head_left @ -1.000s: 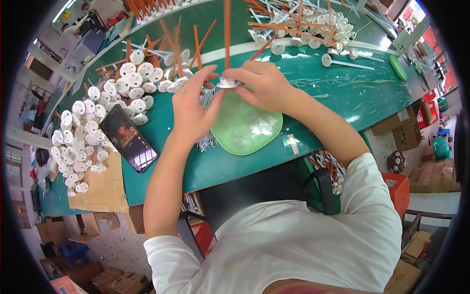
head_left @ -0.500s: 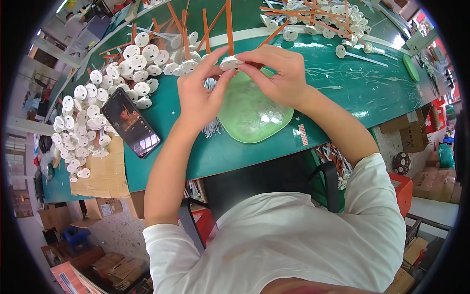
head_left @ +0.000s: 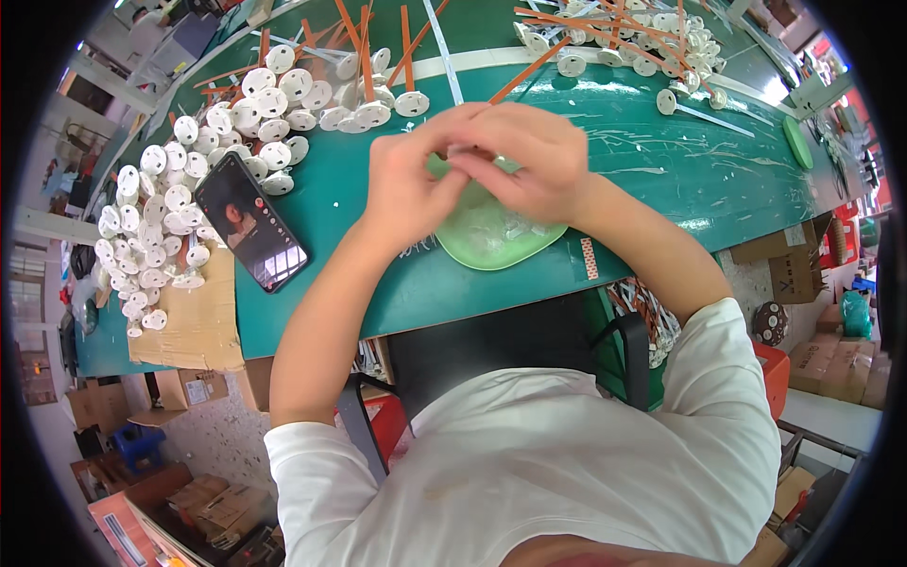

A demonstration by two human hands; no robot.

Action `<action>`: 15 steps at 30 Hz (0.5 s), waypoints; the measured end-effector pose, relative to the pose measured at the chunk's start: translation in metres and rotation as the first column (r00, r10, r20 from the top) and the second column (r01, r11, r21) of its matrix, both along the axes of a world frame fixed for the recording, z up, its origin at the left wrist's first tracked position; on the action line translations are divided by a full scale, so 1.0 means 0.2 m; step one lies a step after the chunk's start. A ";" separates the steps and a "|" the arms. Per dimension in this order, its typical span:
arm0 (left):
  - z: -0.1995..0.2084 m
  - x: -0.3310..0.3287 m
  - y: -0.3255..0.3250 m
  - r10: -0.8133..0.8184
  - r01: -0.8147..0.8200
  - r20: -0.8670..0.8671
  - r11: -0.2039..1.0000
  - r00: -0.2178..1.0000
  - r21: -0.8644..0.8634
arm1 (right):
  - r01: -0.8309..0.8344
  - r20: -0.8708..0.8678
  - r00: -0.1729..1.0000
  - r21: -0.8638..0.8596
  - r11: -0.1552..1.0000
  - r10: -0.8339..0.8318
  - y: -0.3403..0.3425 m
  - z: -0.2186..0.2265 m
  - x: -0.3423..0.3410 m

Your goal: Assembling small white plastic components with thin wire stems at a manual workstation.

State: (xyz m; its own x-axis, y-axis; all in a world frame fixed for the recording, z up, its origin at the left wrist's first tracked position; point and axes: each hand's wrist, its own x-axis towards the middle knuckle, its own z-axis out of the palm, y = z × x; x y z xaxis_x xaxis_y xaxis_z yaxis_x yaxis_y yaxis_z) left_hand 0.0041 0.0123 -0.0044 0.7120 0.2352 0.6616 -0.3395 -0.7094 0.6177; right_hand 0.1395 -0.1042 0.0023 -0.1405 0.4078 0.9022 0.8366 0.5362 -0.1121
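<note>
My left hand (head_left: 408, 184) and my right hand (head_left: 540, 156) meet over the green dish (head_left: 491, 248), fingers closed together. Between their fingertips is a pale edge of a white disc (head_left: 460, 151), mostly hidden and blurred. A pale, narrow strip (head_left: 442, 52) rises from behind my fingers, away from me; its join to the disc is hidden. The dish holds small clear or whitish bits, too small to name. Beside my left wrist lies a bundle of thin white strands (head_left: 416, 248), partly covered.
Many white discs (head_left: 274, 101) are heaped at the left, some with orange strips (head_left: 367, 52). Another pile of discs (head_left: 572, 64) lies far right. A phone (head_left: 250, 222) rests near cardboard (head_left: 194, 317) on the green table (head_left: 661, 180). A green lid-like piece (head_left: 796, 142) lies far right.
My hands have come closer together, and my right fingers now cover most of the disc. The strip above my hands looked orange; now a pale one shows there. The view has shifted slightly.
</note>
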 end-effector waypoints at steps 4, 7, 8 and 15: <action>-0.03 0.00 0.03 0.081 -0.075 0.043 0.989 0.996 -0.128 | 0.094 -0.196 0.977 0.030 0.995 -0.086 -0.02 0.03 0.00; -0.04 0.00 0.01 0.034 0.008 0.134 0.953 0.990 -0.302 | 0.127 -0.198 0.973 0.015 0.992 -0.121 -0.03 0.02 0.01; -0.05 -0.01 0.01 0.046 -0.011 0.109 0.951 0.993 -0.308 | 0.141 -0.112 0.984 0.007 0.990 -0.139 -0.04 0.02 0.02; -0.06 0.00 -0.01 0.063 -0.022 0.138 0.959 0.988 -0.283 | 0.159 -0.105 0.982 0.041 0.986 -0.154 -0.04 0.03 0.00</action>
State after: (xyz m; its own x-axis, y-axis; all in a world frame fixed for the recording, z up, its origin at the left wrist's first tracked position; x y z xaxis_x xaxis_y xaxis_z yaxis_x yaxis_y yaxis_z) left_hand 0.0041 0.0105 -0.0163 0.5995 0.4534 0.6596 -0.4128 -0.5308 0.7401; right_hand 0.1393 -0.1131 0.0087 0.0149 0.3724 0.9279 0.8964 0.4062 -0.1774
